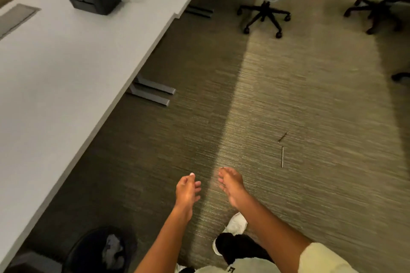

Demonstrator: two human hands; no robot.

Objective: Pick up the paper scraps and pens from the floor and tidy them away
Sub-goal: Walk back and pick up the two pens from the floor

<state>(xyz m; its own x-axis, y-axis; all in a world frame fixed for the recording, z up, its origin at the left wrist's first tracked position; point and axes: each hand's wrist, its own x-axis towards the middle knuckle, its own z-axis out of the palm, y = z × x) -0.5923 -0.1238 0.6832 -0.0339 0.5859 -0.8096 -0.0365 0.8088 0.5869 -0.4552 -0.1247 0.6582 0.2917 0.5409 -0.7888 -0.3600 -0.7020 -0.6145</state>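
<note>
Head camera is showing both hands hanging empty above the carpet (310, 106), fingers loosely spread: left hand (187, 190), right hand (231, 186). Just beyond and to the right of the right hand, a silver pen (282, 156) is lying with its long axis pointing away from the person; a darker pen (282, 137) is lying slantwise just past it. So the right hand is sitting nearer. Paper is already showing in the bin (99, 250) near the bottom-left corner.

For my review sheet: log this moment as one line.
left hand empty | right hand empty | two pens on carpet | bin holds paper
</note>
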